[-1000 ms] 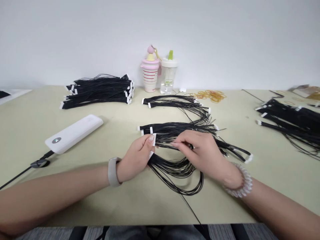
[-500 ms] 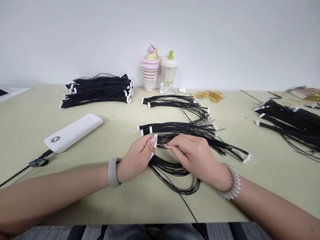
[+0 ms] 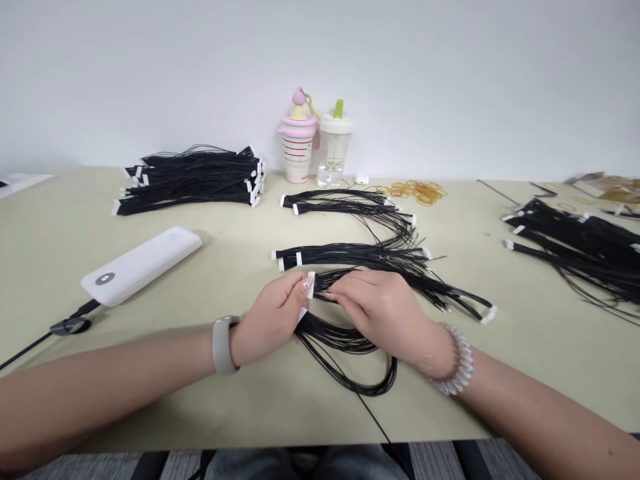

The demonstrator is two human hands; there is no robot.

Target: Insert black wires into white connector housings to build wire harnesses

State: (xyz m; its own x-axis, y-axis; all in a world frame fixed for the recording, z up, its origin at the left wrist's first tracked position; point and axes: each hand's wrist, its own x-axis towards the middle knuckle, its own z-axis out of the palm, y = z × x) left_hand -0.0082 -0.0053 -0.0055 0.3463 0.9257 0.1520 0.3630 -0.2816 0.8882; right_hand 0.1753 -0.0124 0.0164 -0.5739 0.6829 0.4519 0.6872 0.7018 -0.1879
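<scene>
Between the thumb and fingers of my left hand (image 3: 273,310) is a white connector (image 3: 311,285), held upright. Black wires run from it to the right, and a second white connector end (image 3: 302,315) shows just below. My right hand (image 3: 383,310) pinches a thin black wire (image 3: 325,295) close to the connector's right side. Whether its tip sits in the connector is too small to tell. Looped black wires (image 3: 345,337) hang below both hands and curve round under my right hand. Another black wire bundle (image 3: 350,253) lies just behind my hands.
Stacked wire harnesses (image 3: 193,180) lie at the back left, more harnesses (image 3: 590,247) at the right. A white power bank (image 3: 143,265) with a cable is at the left. A pink cup (image 3: 297,150), a clear cup (image 3: 334,153) and rubber bands (image 3: 420,192) stand or lie near the wall.
My right hand has moved slightly left, bringing the pinched wire closer to the connector. My left hand keeps its hold. The whole view has shifted a little.
</scene>
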